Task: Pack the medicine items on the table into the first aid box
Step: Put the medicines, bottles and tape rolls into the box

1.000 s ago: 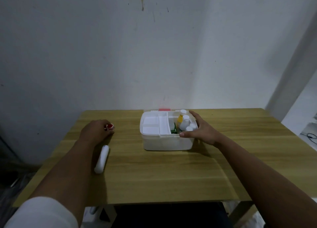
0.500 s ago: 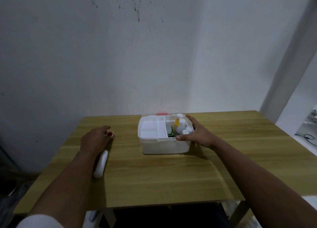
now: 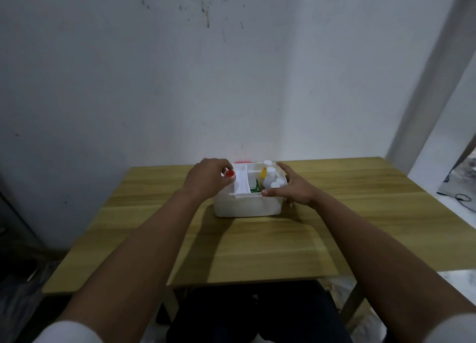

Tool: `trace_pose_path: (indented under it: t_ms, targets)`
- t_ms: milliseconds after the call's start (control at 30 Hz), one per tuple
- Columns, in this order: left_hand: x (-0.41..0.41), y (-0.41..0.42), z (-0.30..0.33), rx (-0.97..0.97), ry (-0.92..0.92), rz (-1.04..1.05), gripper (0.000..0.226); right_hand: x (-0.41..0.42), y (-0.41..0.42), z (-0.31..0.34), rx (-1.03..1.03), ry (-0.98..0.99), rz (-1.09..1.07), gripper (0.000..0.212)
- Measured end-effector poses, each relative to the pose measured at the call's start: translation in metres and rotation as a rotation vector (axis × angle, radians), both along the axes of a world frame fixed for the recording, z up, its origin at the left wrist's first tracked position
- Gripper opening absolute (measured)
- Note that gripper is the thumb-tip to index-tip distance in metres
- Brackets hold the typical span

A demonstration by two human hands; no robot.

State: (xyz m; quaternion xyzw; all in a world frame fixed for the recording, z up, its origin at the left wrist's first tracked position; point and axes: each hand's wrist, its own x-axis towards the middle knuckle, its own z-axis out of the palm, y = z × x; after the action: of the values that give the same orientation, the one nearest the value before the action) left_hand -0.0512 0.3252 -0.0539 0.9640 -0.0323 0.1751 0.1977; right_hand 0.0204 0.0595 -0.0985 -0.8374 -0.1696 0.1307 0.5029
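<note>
A white first aid box point(image 3: 247, 206) stands open at the middle of the wooden table point(image 3: 257, 247). Its right half holds several white bottles point(image 3: 271, 181), a yellow one point(image 3: 263, 174) and a green packet point(image 3: 255, 186). A white tray insert point(image 3: 242, 184) fills the left half. My left hand point(image 3: 206, 180) hovers over the box's left side, its fingers closed on a small red-capped item point(image 3: 229, 174). My right hand point(image 3: 293, 189) grips the box's right rim, thumb on the front edge.
A red latch point(image 3: 242, 162) shows behind the box's far rim. The table's back edge meets a white wall. A white pillar point(image 3: 425, 105) rises at the right, and cables point(image 3: 463, 198) lie on the floor beyond the table's right edge.
My left hand lifted the red-capped item from the table's left side and carried it right, over the box. The white tube on the table is now out of sight. My right hand stayed on the box.
</note>
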Motion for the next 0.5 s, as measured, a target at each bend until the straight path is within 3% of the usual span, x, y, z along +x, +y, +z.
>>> trace_pose_path:
  t_ms: [167, 300, 500]
  targets:
    - [0.001, -0.008, 0.007, 0.206, 0.146, 0.004, 0.028, 0.000, 0.000, 0.002, -0.009, -0.003, 0.011, 0.125]
    - [0.006, -0.010, 0.012, 0.328, 0.163, 0.027, 0.022, 0.000, 0.000, 0.004, 0.015, 0.009, 0.022, 0.120]
    - [0.013, -0.014, 0.008, 0.396, 0.196, 0.056, 0.021, 0.000, -0.001, 0.002, 0.017, 0.005, 0.023, 0.121]
